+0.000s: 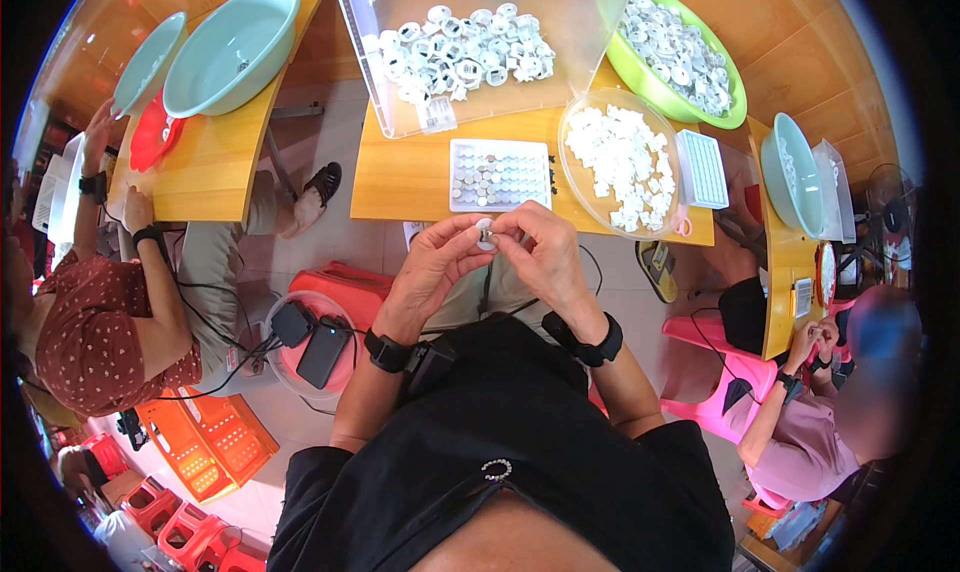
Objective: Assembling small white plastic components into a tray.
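Note:
Close to the table's front edge, my left hand [432, 269] pinches a small round white plastic part [485, 236] between thumb and fingers. The thumb and fingertips of my right hand [546, 250] close on the same part from the other side. It has a small dark or metallic detail in its middle, too small to make out. Just beyond my hands lies a white tray [535, 200] with rows of pockets, and silver button-like discs [487, 180] are scattered in it. To its right stands a clear round bowl [572, 186] of small white plastic pieces [622, 157].
A clear plastic box [375, 102] with round white parts stands behind the tray. Right of it are a green basin [738, 102] and a white ridged tray [706, 170]. Cables run by a black device [325, 352] on a stool. People sit at tables on both sides.

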Demonstrator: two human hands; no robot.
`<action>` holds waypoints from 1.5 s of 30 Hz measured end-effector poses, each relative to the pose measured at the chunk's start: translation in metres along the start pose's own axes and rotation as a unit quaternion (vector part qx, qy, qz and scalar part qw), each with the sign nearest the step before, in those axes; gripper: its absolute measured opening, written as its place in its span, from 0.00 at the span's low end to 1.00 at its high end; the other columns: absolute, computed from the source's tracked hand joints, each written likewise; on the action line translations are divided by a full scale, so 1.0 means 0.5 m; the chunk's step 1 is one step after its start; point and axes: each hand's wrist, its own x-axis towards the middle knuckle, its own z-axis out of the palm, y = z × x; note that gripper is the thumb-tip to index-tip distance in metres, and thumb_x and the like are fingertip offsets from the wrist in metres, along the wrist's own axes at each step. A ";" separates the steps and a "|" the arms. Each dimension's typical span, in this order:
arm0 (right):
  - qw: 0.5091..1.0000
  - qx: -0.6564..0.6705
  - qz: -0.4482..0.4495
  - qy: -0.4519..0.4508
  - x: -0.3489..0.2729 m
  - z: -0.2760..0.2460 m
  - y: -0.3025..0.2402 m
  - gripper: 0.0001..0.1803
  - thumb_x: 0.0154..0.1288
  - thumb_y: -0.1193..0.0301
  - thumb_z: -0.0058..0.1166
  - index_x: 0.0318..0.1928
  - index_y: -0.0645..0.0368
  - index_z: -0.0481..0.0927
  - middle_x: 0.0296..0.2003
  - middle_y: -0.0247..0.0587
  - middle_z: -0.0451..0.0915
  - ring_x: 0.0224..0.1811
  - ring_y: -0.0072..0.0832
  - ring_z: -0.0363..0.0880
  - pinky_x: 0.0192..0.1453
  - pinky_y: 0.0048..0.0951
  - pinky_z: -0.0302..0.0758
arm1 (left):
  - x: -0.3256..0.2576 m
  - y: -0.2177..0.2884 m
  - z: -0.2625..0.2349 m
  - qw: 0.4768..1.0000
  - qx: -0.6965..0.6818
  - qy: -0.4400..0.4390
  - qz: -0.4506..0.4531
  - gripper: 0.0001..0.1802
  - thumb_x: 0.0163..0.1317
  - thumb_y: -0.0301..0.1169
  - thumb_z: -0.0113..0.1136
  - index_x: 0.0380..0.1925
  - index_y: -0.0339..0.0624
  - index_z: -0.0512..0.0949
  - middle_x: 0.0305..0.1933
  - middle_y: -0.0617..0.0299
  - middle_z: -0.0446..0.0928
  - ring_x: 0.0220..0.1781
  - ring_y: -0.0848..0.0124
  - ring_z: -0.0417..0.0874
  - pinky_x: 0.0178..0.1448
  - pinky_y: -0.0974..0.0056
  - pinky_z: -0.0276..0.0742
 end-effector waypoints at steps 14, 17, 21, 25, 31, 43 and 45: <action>0.997 0.050 0.041 -0.035 -0.003 -0.007 0.004 0.07 0.49 0.81 0.56 0.31 0.62 0.74 0.23 0.36 0.72 0.23 0.26 0.73 0.28 0.26 0.69 | -0.014 0.005 0.015 0.997 0.074 -0.012 0.008 0.13 0.64 0.27 0.52 0.47 0.34 0.74 0.45 0.57 0.77 0.43 0.72 0.80 0.48 0.69 0.80; 0.984 0.143 0.100 -0.037 -0.006 -0.010 0.023 0.07 0.49 0.81 0.57 0.29 0.62 0.73 0.21 0.33 0.72 0.22 0.20 0.71 0.27 0.23 0.68 | -0.014 0.004 0.024 0.994 0.105 -0.014 0.012 0.13 0.64 0.27 0.52 0.46 0.33 0.74 0.45 0.57 0.77 0.42 0.71 0.80 0.46 0.69 0.80; 0.953 0.249 0.162 -0.057 -0.007 -0.023 0.025 0.05 0.51 0.79 0.58 0.28 0.62 0.75 0.21 0.29 0.73 0.23 0.15 0.70 0.28 0.20 0.68 | -0.010 0.000 0.025 0.997 0.075 -0.012 0.001 0.14 0.64 0.27 0.52 0.48 0.33 0.73 0.45 0.56 0.77 0.43 0.70 0.80 0.47 0.68 0.80; 0.983 0.132 0.124 0.019 0.011 -0.045 0.063 0.05 0.52 0.79 0.58 0.30 0.62 0.76 0.20 0.32 0.74 0.23 0.18 0.71 0.27 0.21 0.68 | -0.001 -0.002 0.015 1.000 0.029 -0.009 0.007 0.15 0.64 0.29 0.52 0.49 0.33 0.72 0.46 0.54 0.77 0.43 0.68 0.81 0.48 0.68 0.80; 0.991 -0.089 -0.025 0.100 0.082 -0.023 0.107 0.04 0.53 0.77 0.54 0.32 0.61 0.77 0.26 0.43 0.75 0.27 0.37 0.76 0.31 0.33 0.71 | 0.001 0.005 -0.004 1.000 0.006 0.002 0.004 0.15 0.63 0.29 0.53 0.48 0.33 0.72 0.46 0.52 0.77 0.43 0.68 0.81 0.47 0.68 0.80; 0.968 -0.223 -0.088 0.078 0.129 0.033 0.129 0.01 0.53 0.76 0.52 0.27 0.59 0.75 0.29 0.42 0.72 0.30 0.40 0.75 0.34 0.37 0.72 | -0.002 0.011 -0.018 1.000 -0.005 0.021 0.002 0.16 0.63 0.29 0.53 0.49 0.33 0.72 0.45 0.53 0.77 0.42 0.68 0.81 0.46 0.69 0.80; 0.969 -0.216 -0.096 0.071 0.131 0.033 0.129 0.01 0.52 0.77 0.52 0.27 0.60 0.74 0.28 0.43 0.73 0.32 0.41 0.75 0.34 0.37 0.71 | -0.002 0.013 -0.012 1.000 -0.012 0.025 0.004 0.15 0.63 0.29 0.54 0.48 0.33 0.73 0.43 0.54 0.78 0.41 0.69 0.81 0.45 0.69 0.80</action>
